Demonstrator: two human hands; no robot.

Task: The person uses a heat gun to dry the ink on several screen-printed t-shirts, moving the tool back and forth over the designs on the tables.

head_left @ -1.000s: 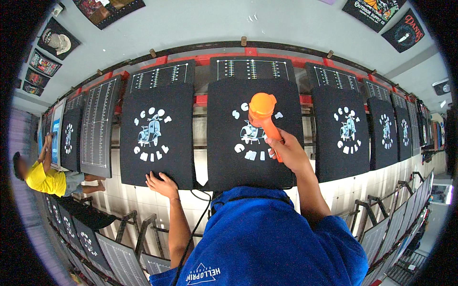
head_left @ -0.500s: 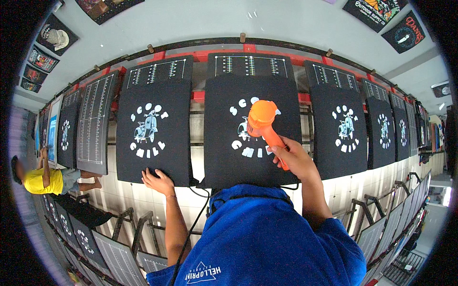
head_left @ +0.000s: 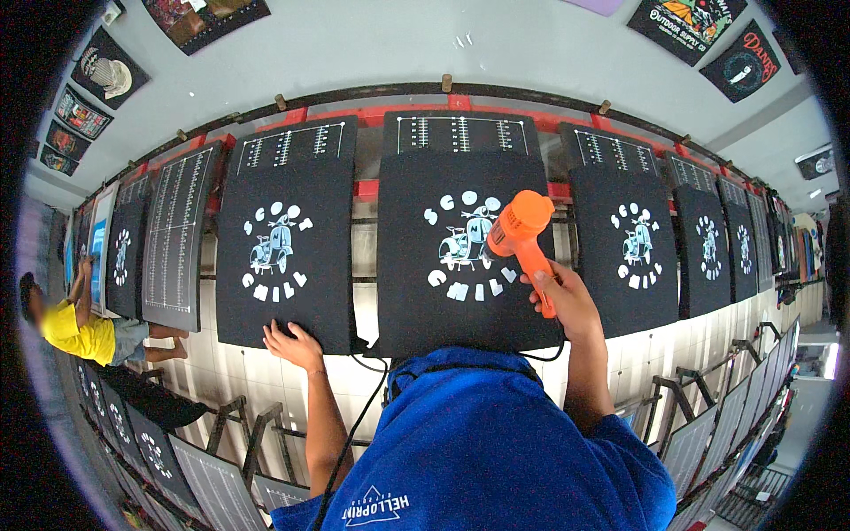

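My right hand (head_left: 567, 303) is wrapped round the handle of an orange heat gun (head_left: 526, 232). Its dark nozzle points left and down over the right side of a scooter print (head_left: 464, 241) in white and pale blue. That print sits on black fabric (head_left: 425, 319) laid over the middle board, straight in front of me. At the near edge of the neighbouring black fabric panel (head_left: 257, 320) on the left rests my left hand (head_left: 295, 345), fingers apart and holding nothing. This panel bears the same scooter print (head_left: 273, 246).
Further boards with printed black fabric (head_left: 615, 305) run along the red rail (head_left: 367, 190) to the right. A bare marked board (head_left: 177, 239) stands left, near a person in a yellow shirt (head_left: 87, 334). A black cable (head_left: 361, 425) hangs beside my left arm.
The heat gun and my right hand have moved right, uncovering most of the middle scooter print. My left hand stays at the left panel's near edge.
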